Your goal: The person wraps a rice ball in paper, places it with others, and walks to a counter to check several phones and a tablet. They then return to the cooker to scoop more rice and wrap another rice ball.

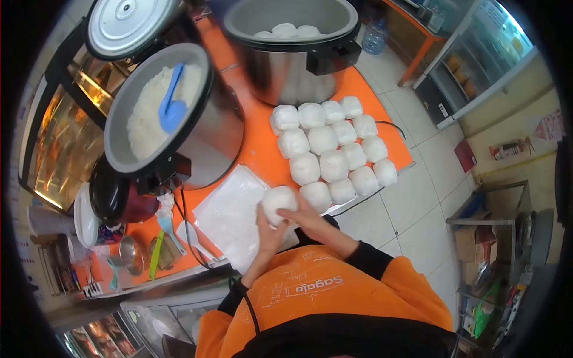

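A round white wrapped rice portion (279,201) is held up in front of my chest, between both hands. My left hand (270,231) is closed around its lower left side. From the right, my right hand (305,217) grips it with the thumb across the near face. Below and left of the hands lies a stack of clear-white wrapping sheets (230,206). Beside my right hand, several wrapped rice portions (322,139) sit in close rows on the orange table (258,140). Some are stacked on others at the far left corner of the group.
An open rice cooker (212,134) with loose rice (146,113) and a blue scoop (173,113) stands at left. Behind is a larger pot (286,71) holding more white portions. Utensils, a metal bowl (131,253) and a green-handled tool (156,255) lie front left.
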Demonstrator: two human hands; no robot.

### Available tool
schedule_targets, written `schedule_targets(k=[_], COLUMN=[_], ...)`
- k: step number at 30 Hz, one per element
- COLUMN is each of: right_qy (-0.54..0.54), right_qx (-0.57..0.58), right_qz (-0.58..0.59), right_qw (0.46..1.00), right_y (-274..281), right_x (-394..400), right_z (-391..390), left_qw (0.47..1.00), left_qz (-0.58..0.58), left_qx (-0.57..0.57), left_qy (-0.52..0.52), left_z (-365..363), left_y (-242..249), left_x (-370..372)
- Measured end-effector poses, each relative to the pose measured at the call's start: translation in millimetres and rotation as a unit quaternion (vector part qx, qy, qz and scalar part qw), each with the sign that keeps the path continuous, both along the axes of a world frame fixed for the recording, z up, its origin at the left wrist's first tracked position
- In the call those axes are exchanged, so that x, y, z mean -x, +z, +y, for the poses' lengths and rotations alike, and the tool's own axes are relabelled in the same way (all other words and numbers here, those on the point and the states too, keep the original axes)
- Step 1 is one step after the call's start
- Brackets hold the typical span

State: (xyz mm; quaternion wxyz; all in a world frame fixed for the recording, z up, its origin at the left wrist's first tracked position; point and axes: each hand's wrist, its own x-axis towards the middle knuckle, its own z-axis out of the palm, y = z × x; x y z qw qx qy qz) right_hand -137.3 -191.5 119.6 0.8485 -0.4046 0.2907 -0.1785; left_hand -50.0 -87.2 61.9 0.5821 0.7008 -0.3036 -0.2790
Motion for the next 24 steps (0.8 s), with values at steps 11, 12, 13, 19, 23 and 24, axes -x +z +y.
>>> schedule_targets(k=[11,12,13,19,23,24], right_qy=[-0.212,-0.201,-0.212,-0.245,-0.186,-0.192], right_qx=[0.095,0.107,0.152,0.342,0.486,0.472], right_qz=[0.220,0.231,0.234,0.292,0.418,0.410], right_qw=[0.947,0.946,0.937,0.859,0.745,0.757], right_y=[-31.5,-37.8,-51.2,-69.7,-56.5,-57.2], right_x=[127.2,121.6,116.3,90.5,87.0,88.2], right_z=[-56.5,-58.2,-58.8,-76.4,-69.4,-67.6], left_qw=[0.716,0.691,0.664,0.684,0.717,0.736], left_qz=[-0.561,-0.575,-0.588,-0.556,-0.548,-0.536], left_qx=[0.011,0.001,-0.011,-0.021,-0.009,-0.006], left_qy=[-0.415,-0.439,-0.461,-0.471,-0.431,-0.413], left_z=[-183.3,-193.5,-201.7,-215.3,-203.3,-196.2], left_y=[29.7,31.0,32.6,46.6,46.5,49.1], left_x=[12.4,10.5,7.9,-6.5,-4.9,-5.5])
